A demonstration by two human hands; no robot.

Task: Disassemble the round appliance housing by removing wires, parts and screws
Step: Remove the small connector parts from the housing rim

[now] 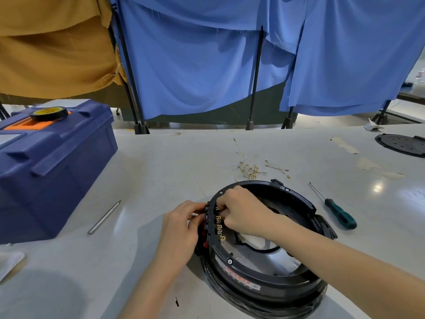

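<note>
So the housing [264,282] is sitting on the table [161,169] right in front, near edge. The left hand [181,229] is curled round the outside of its rim to steady it. The right hand [241,210] reaches inside with the fingers pinched tight on one of the gold terminals [219,224], though I can't see exactly which. My worry: yank at an angle and the tab bends or the wire tears off its crimp. If the left hand's hold slips, the whole ring could skid. Count-wise: one housing, roughly five terminals still in the row (hard to be sure), and three fasteners I can spot on the rim. There are two little bunches of pulled wires [247,168] behind it, one green screwdriver [340,215], one metal rod [104,217], one blue toolbox [53,176] and one tape roll [49,112] on top.
</note>
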